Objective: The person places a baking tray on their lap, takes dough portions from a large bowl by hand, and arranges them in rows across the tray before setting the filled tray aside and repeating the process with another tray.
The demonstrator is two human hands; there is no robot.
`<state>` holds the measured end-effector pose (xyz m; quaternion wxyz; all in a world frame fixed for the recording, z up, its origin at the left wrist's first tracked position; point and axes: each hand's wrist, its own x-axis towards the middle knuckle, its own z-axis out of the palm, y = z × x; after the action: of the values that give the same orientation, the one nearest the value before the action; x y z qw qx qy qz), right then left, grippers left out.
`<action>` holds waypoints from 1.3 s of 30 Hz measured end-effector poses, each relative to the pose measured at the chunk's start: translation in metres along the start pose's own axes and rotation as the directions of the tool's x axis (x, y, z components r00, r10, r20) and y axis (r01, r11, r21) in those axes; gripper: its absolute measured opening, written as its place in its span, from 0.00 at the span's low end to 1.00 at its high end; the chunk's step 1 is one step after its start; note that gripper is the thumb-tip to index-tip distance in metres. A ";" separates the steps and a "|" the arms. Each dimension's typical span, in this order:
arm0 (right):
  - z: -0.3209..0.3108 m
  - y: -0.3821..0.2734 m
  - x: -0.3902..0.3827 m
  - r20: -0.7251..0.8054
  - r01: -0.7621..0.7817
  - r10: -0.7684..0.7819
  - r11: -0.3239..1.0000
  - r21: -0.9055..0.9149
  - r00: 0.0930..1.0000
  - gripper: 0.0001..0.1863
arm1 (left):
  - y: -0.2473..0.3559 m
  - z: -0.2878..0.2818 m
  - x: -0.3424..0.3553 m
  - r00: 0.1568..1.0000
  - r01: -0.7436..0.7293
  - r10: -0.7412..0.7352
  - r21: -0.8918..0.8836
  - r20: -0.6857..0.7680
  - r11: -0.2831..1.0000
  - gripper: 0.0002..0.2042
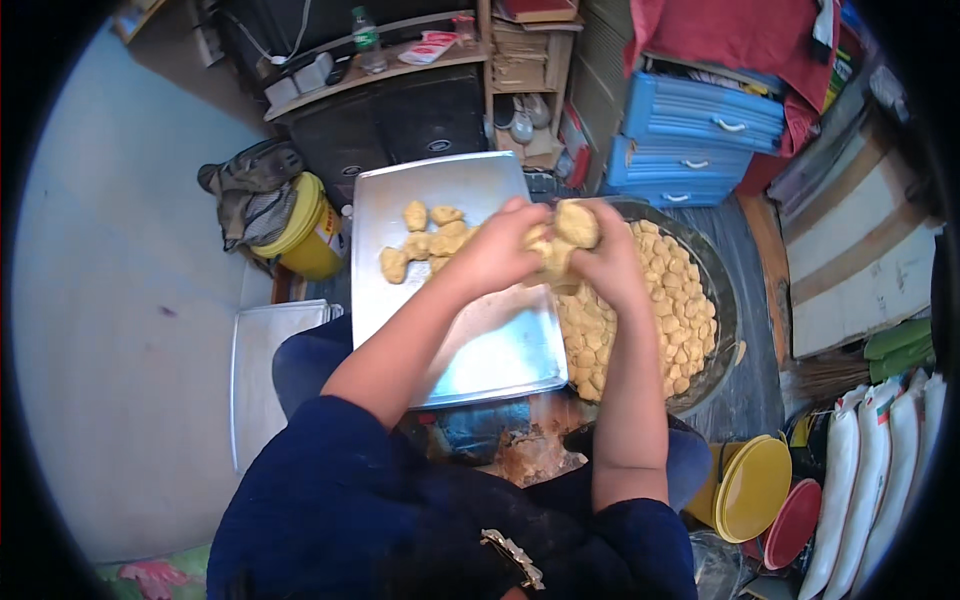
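My left hand [503, 248] and my right hand [612, 258] are close together above the right edge of a silver metal tray [480, 350]. Both are closed around several tan dough pieces [575, 225], slightly blurred. On the tray's upper half lie several loose dough lumps [395, 264], partly hidden behind my left hand and forearm. Beneath my right forearm and to its right is a wide round dark pan [733, 290], filled with many rounded dough pieces [675, 300] packed side by side.
Another flat metal tray [262, 370] is at the left. A yellow bucket [318, 235] with a bag on it stands near the wall. Blue drawers [690, 135] rise at the back right. Yellow [755, 487] and red [793, 525] lidded containers sit near right, beside white sacks [860, 470].
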<state>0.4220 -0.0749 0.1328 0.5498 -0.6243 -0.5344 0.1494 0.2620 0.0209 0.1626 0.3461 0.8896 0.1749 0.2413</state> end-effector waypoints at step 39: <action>0.163 0.032 0.140 0.779 -0.068 0.335 0.933 -0.354 0.530 0.26 | -0.228 -0.111 -0.018 0.848 0.339 -0.070 0.436 -0.525 0.834 0.16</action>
<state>0.3657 0.1328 0.1043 0.1171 -0.6087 -0.6683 0.4112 0.1532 0.2305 0.0683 0.0653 0.8336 0.4114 0.3627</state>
